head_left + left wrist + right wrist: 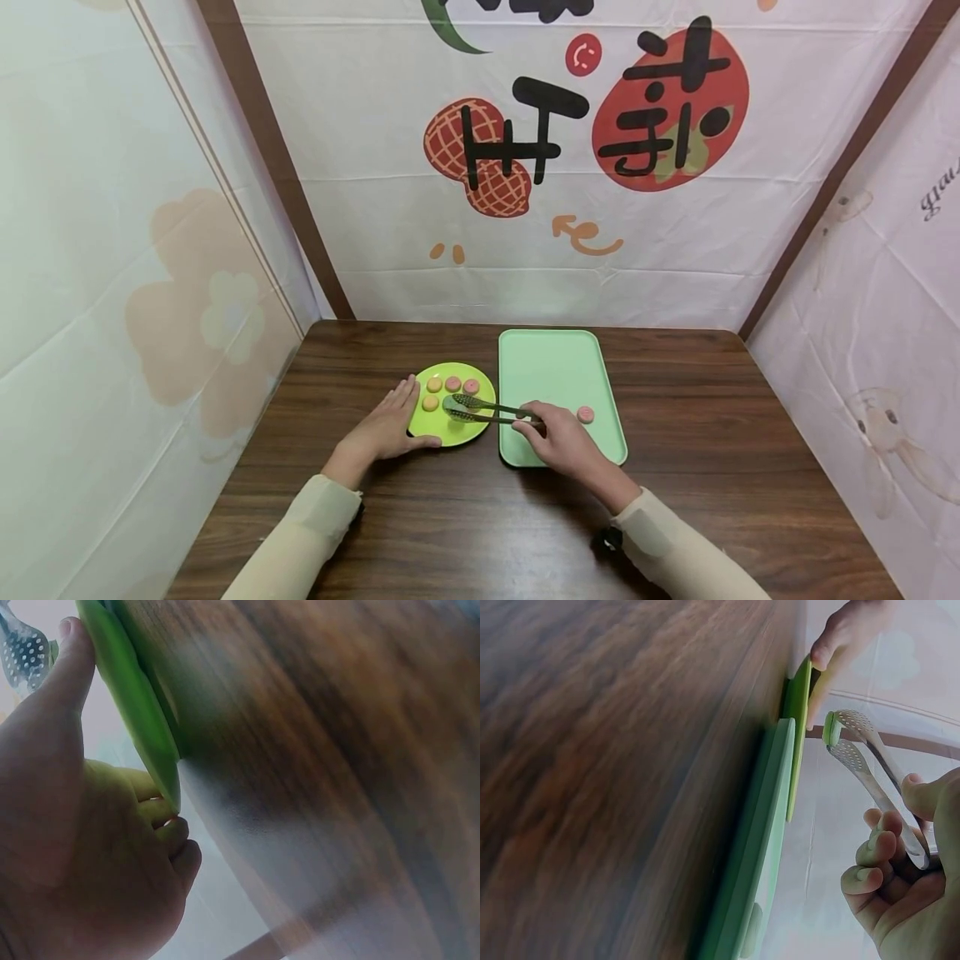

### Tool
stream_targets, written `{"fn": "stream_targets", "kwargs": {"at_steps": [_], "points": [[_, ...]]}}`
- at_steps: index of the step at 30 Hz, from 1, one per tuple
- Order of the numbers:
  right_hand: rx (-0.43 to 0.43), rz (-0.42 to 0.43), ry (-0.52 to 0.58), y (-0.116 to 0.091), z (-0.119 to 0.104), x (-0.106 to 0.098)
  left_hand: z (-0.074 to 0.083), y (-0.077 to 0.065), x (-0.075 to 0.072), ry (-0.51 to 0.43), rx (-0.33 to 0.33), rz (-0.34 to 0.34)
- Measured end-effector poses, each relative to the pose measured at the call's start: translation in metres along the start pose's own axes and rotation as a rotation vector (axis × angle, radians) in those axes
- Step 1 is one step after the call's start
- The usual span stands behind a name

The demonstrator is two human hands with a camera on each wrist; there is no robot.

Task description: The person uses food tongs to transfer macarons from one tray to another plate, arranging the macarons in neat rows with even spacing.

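My right hand [558, 437] grips metal tongs [881, 784] with perforated tips. Between the tips is a round green macaron [831, 729], seen over the plate in the head view and raised above the plate's level in the right wrist view. Straight fingers of my left hand [382, 429] touch the left rim of the yellow-green plate [468, 435], its thumb at the near edge. On that plate lie yellow macarons [430, 403] and pink macarons [453, 383]; the tongs partly cover the right side. One pink macaron [585, 414] sits on the mint-green tray [551, 358], right of my right hand.
The tray stands just right of the plate, both on a dark brown wooden table [675, 500]. A printed white cloth wall [375, 167] rises behind the table's far edge, and further cloth walls flank both sides.
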State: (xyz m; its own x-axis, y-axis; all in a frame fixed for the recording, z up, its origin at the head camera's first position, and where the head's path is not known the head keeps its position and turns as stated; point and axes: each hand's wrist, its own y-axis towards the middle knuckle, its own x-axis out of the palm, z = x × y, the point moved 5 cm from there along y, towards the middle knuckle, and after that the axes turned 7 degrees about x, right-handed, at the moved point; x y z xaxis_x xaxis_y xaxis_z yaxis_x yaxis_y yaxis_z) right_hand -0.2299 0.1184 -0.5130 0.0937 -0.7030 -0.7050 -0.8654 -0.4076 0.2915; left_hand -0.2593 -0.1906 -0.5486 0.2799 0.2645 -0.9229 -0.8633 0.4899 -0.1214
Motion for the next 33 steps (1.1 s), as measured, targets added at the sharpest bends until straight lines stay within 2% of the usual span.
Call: {"fn": "stream_targets", "kwargs": {"at_steps": [8, 20, 33], "points": [[-0.027, -0.027, 0.018, 0.009, -0.006, 0.013, -0.002, 0.0, 0.0, -0.001, -0.001, 0.0], [-0.006, -0.068, 0.023, 0.017, -0.012, 0.03, -0.001, 0.0, 0.0, 0.005, 0.008, 0.016], [0.006, -0.101, 0.026, 0.025, -0.017, 0.038, -0.002, -0.001, 0.001, -0.003, 0.012, 0.025]]}}
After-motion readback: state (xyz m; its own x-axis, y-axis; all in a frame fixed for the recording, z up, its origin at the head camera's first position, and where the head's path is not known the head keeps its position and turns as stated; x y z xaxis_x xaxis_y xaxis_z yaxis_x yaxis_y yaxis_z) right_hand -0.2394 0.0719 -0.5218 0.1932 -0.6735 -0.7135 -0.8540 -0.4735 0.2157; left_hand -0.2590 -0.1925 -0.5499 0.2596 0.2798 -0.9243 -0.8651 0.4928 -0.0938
